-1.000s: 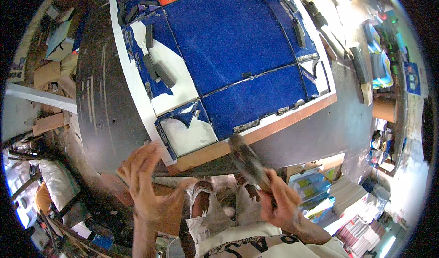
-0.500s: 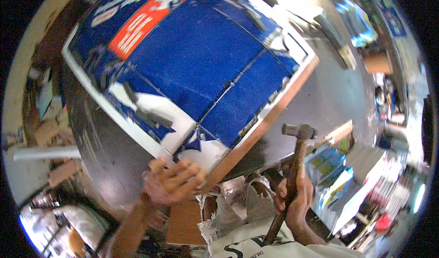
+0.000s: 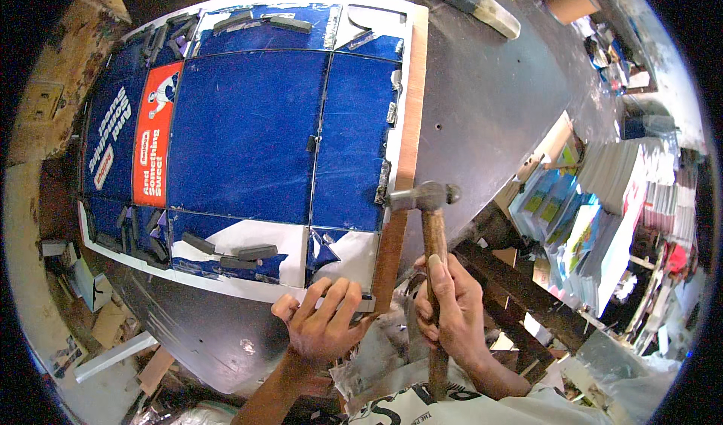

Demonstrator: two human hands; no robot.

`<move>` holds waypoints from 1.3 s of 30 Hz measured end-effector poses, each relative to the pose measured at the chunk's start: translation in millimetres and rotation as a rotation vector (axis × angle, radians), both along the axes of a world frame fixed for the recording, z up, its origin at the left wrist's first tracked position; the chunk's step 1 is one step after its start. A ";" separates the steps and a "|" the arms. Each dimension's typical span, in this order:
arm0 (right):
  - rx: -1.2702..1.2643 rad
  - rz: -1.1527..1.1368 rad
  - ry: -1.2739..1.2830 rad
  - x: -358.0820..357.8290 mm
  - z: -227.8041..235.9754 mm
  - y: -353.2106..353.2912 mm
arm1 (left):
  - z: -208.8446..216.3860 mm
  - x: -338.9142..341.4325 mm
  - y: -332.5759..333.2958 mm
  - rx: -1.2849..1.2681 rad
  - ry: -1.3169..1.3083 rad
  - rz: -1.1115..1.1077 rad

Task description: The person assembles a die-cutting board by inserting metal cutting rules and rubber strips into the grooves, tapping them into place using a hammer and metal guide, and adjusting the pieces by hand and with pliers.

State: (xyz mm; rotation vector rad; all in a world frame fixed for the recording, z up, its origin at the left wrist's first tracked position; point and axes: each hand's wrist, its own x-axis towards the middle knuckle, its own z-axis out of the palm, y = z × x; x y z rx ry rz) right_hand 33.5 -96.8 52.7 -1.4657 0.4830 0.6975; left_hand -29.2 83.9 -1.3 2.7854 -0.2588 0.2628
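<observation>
Farthest left of the left grip [image 3: 320, 331], white lettering [image 3: 113, 126] is running across one end of a large rectangular blue panel [image 3: 245, 131]. Beside it, an orange-red rectangular label [image 3: 157, 142] is carrying more white lettering, a small boxed logo and a white figure. The panel is lying on a dark grey desk [image 3: 489, 116], stretching away beyond and leftward of the left grip. Thin dark seams are dividing its blue face, short dark grey strips [image 3: 256, 252] are lying near its borders, and a torn white patch [image 3: 292, 236] is showing just beyond the left grip. That grip is curling over the panel's near right corner, its fingers touching the white margin; I cannot tell whether it is clasping the edge. Just right of it, a reddish-brown wooden strip [image 3: 407, 116] is edging the panel. The right grip [image 3: 453, 304] is closing around the wooden handle of a dark-headed hammer [image 3: 434, 233], whose head is overlapping the wooden strip in view. Farther right of this grip, tall paper stacks [image 3: 614, 199] are standing.
</observation>
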 end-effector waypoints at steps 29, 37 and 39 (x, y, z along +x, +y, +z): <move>-0.068 0.134 -0.048 14.7 8.6 -16.6 | 36.9 7.6 81.5 -0.402 -0.269 0.644; -0.952 0.317 -1.036 86.7 -37.5 -89.0 | 38.0 53.8 95.6 -0.317 -0.311 0.618; -0.998 0.366 -1.045 111.8 -42.3 -103.1 | 41.3 74.2 85.9 -0.299 -0.199 0.542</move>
